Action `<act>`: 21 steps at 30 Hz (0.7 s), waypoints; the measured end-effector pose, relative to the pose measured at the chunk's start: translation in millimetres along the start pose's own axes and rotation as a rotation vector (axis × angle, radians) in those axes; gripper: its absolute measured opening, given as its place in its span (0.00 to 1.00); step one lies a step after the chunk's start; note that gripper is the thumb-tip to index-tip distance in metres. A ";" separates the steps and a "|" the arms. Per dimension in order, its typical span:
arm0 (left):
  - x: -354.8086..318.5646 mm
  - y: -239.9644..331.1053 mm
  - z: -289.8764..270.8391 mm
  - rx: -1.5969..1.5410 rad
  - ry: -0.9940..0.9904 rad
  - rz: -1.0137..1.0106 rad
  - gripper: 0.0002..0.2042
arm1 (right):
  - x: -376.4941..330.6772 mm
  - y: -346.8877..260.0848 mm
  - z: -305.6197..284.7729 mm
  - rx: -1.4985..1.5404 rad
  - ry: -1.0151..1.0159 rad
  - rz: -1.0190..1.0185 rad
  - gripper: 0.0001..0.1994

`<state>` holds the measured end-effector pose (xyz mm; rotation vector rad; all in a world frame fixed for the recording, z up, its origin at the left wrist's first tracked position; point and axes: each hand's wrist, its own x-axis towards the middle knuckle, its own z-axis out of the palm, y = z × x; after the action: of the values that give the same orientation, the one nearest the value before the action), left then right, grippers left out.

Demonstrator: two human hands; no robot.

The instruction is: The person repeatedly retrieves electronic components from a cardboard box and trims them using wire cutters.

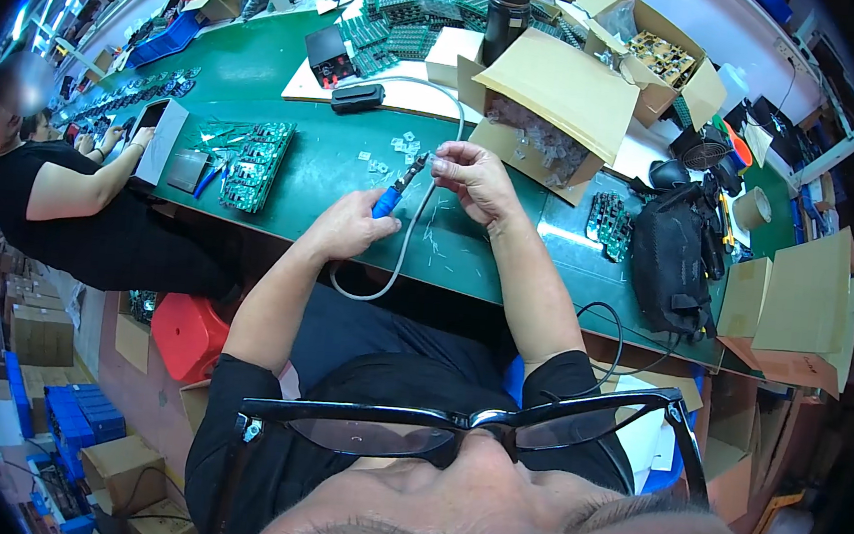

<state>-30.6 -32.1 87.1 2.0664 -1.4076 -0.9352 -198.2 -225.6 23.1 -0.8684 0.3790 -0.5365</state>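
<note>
Holding a blue-handled cutter [394,193] in the left hand [350,227], fist closed around the grip, nose pointing up and right toward the right hand [471,177]. Pinching a tiny part [434,157] between right thumb and forefinger, other fingers curled; too small to identify. Both meeting above the near middle of the green bench [304,172].

Handling, as judged:
- Part: looking very light, small and easily dropped or bent; holding by the body at the fingertips, leaving the end toward the cutter free.
- Cutter: looking stiff and light; gripping on the blue handle, well back from the nose. Trailing a grey hose [403,255] from the rear, looping down off the near edge, likely tugging slightly on the wrist.

Lying just beyond the hands: scattered small clear pieces [403,147]. Standing far right of them: an open cardboard box [561,97] holding more. Lying to the left: a stack of green circuit boards [258,161]. Resting to the right: a black bag [671,256]. Working at far left: another person [52,192].
</note>
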 end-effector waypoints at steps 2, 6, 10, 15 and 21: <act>2.0 -6.1 3.1 -0.033 0.001 0.011 0.18 | 1.2 1.3 -1.0 -0.006 -0.011 0.000 0.11; 3.7 -10.8 4.3 -0.065 -0.001 0.014 0.16 | 1.3 -0.7 -0.3 0.099 -0.055 0.011 0.09; 6.3 -16.9 5.9 -0.093 -0.004 0.029 0.15 | 0.9 -0.4 -0.4 0.179 -0.051 0.053 0.08; 6.0 -17.6 5.9 -0.073 -0.007 0.017 0.15 | 0.5 0.1 0.8 0.150 -0.074 0.043 0.08; 1.8 -1.0 -0.2 0.004 -0.036 -0.009 0.19 | 3.5 4.3 -5.8 0.125 -0.115 0.025 0.07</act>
<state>-29.4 -33.4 86.0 2.0706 -1.4207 -0.9792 -197.2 -229.0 15.9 -0.7688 0.2482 -0.4798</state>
